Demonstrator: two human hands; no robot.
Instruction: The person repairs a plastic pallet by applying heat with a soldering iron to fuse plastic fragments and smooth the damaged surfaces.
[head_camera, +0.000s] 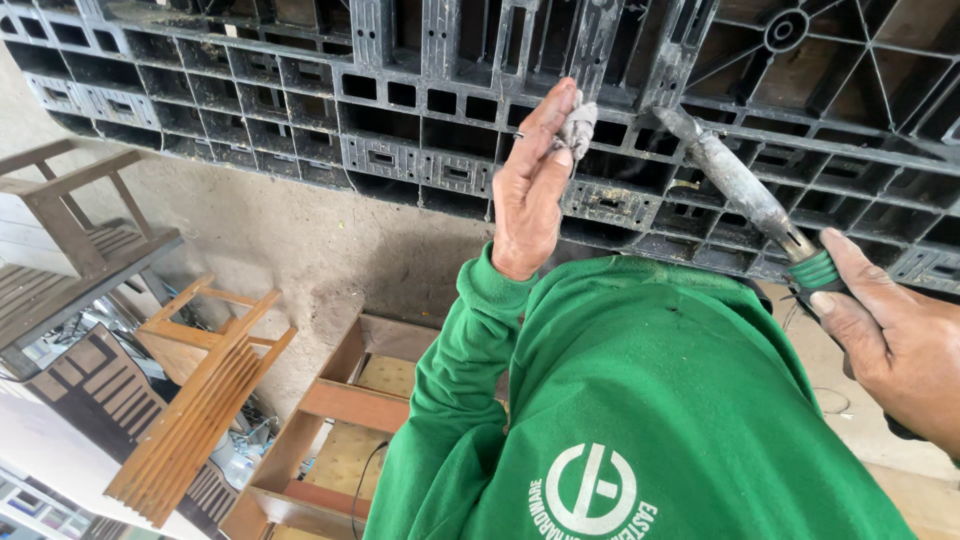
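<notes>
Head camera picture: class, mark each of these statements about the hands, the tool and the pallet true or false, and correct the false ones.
1. The right hand grips a tool by a green handle. True.
2. The tool's metal tip hangs in the air, well away from the black plastic pallet. False: the tip rests against the pallet's ribs.
3. The left hand holds a small grey lump against the pallet. True.
4. The person's sleeve is red. False: it is green.
5. Wooden chairs stand in the left part of the picture. True.
</notes>
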